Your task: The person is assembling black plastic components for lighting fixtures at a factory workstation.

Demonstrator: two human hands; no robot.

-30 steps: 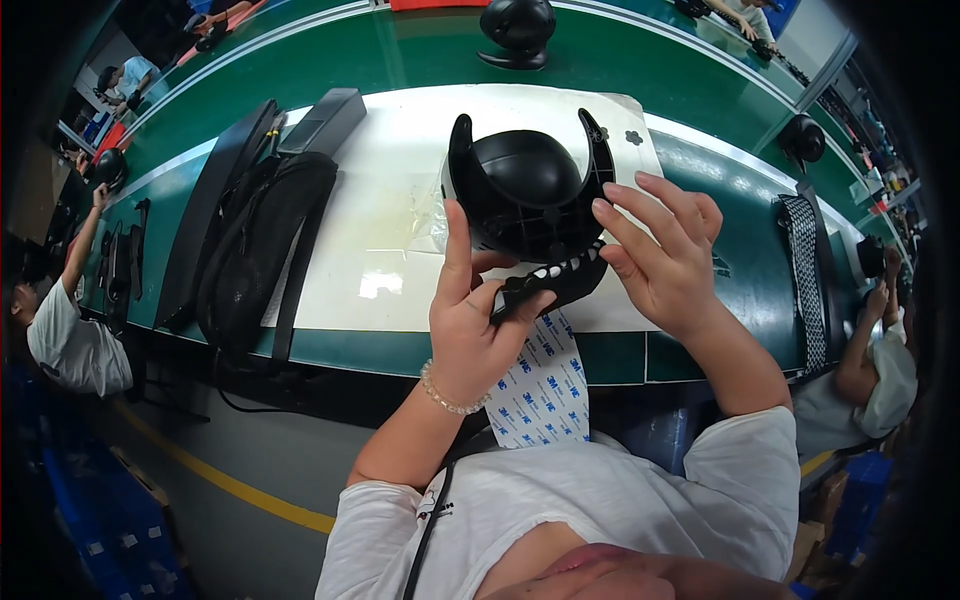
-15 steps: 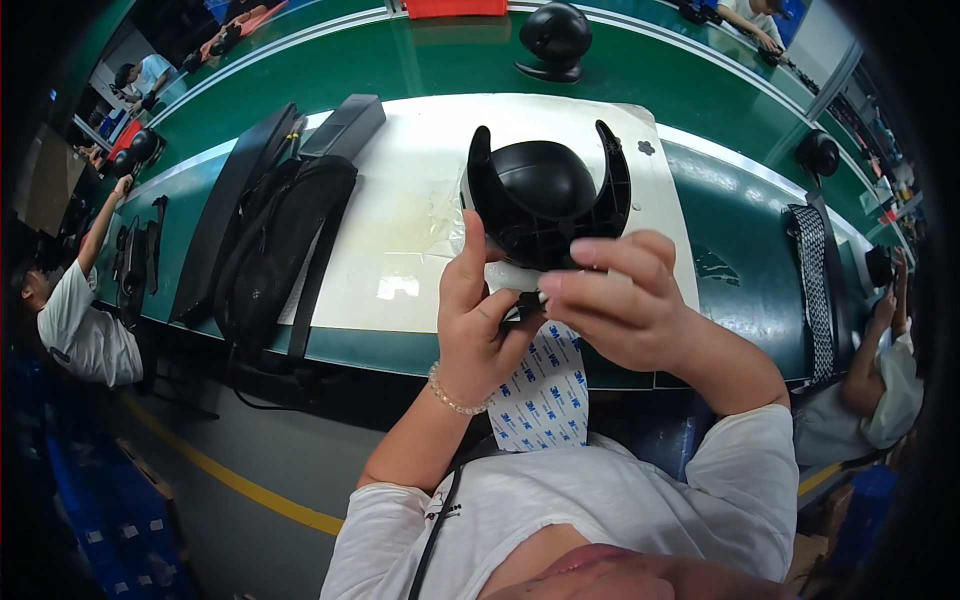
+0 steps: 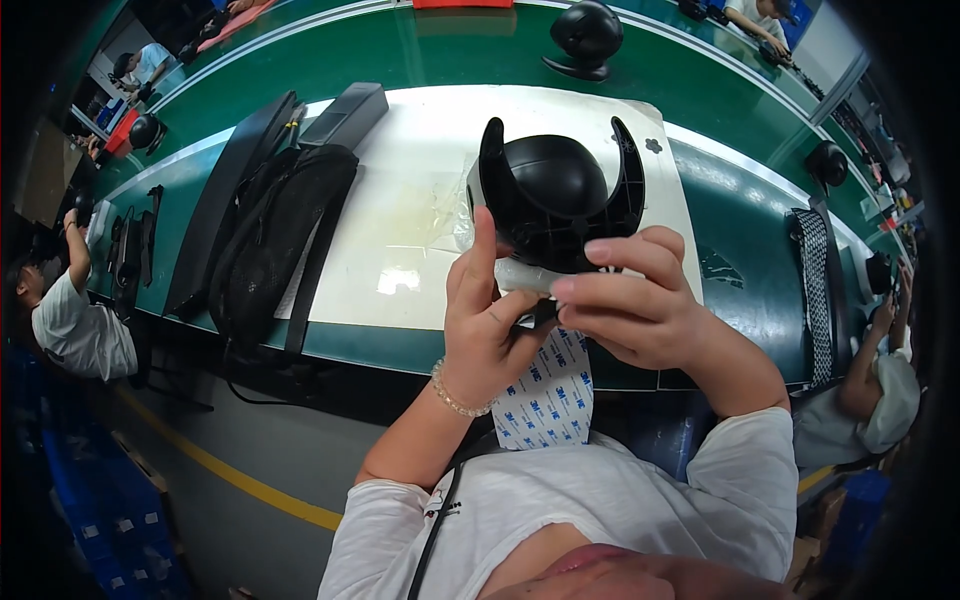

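A black rounded device with two upward-curving, ribbed prongs (image 3: 548,195) sits in front of my hands. A whitish, film-like piece (image 3: 525,277) shows at its near side. My left hand (image 3: 490,318) is closed with its thumb raised beside the device, fingers curled around a small black part (image 3: 541,313). My right hand (image 3: 635,300) meets it from the right in a pinch; its fingertips hide what lies between them. Below both hands hangs a white sheet with blue print (image 3: 545,400), its upper end hidden by the fingers.
The device stands on a white mat (image 3: 400,220) over the green table (image 3: 730,220). Left lie a black mesh bag (image 3: 275,220) and a dark grey box (image 3: 345,115). Another black rounded unit (image 3: 585,38) stands far ahead. A patterned strip (image 3: 815,290) lies right. Co-workers sit at both sides.
The view has shifted slightly. My hands have drawn closer together, and the small black part is now more covered. At left, a co-worker's arm has lowered.
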